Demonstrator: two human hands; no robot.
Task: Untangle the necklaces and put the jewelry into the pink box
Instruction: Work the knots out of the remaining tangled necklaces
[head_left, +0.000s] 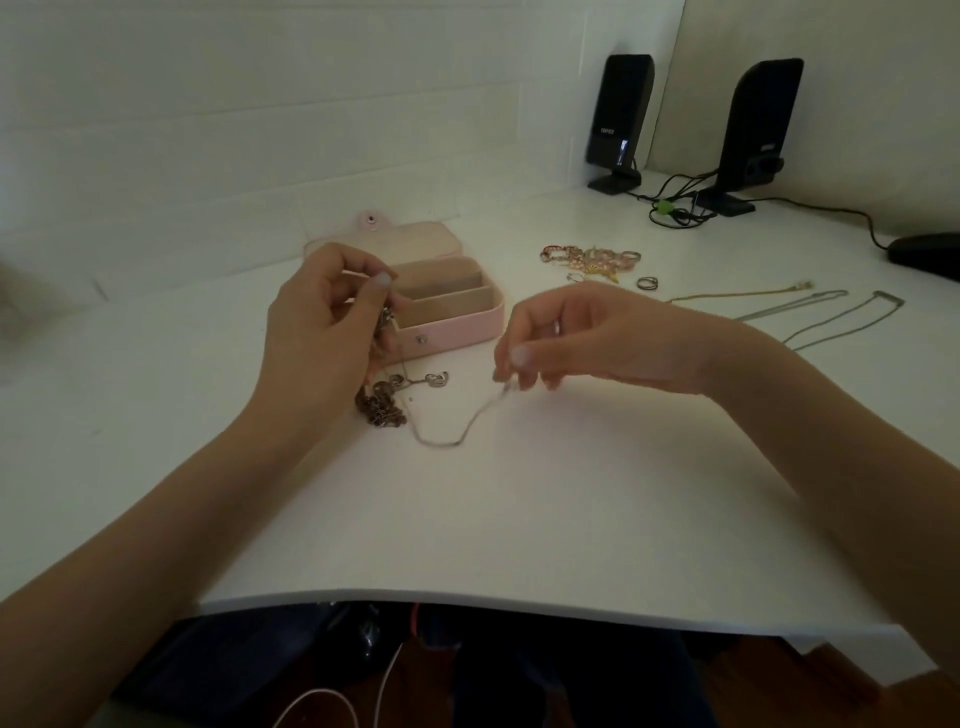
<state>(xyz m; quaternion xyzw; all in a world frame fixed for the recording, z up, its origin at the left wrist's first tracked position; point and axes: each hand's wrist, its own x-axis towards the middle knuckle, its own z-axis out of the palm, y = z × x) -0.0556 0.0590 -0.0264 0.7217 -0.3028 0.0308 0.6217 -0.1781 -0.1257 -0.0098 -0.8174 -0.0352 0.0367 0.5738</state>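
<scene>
The white counter (519, 519) carried an open pink box (457, 322), tangled necklaces (384, 408), rings (592, 257), straightened chains (810, 312) and two speakers (618, 119).

We're at a white desk (519, 519) shoved against a white wall (260, 104) – pretty dim light. Two black speakers (618, 122) sit far right with tangled cables (675, 208), and there's brown wood floor (841, 670) below.

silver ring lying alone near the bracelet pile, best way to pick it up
Pinch the silver ring by its band from above, fingertips on opposite outer edges. It seems to lie flat on the table, apart from the bracelet pile, so a top-down pinch looks clear.
</scene>
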